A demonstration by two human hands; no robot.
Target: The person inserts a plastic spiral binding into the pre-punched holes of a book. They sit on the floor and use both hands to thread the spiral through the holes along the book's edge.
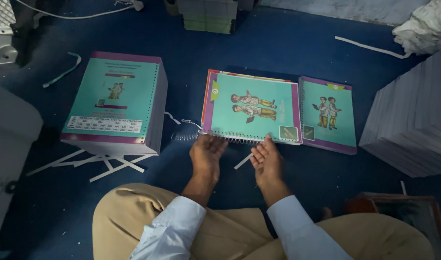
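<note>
Blue floor (278,48), both hands (207,153) at booklet's (251,108) spiral wire (230,139)

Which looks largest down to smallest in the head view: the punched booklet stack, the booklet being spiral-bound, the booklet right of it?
1. Punched booklet stack, plainly the largest.
2. Booklet being spiral-bound.
3. Booklet to its right, though partly overlapped, so this is unsure.

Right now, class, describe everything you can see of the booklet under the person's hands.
The booklet lies flat on the blue floor, teal cover up with a purple border and two drawn children. A wire spiral runs along its near edge, its left end sticking out. The left hand and right hand touch that spiral edge. A matching booklet lies beside it.
</note>
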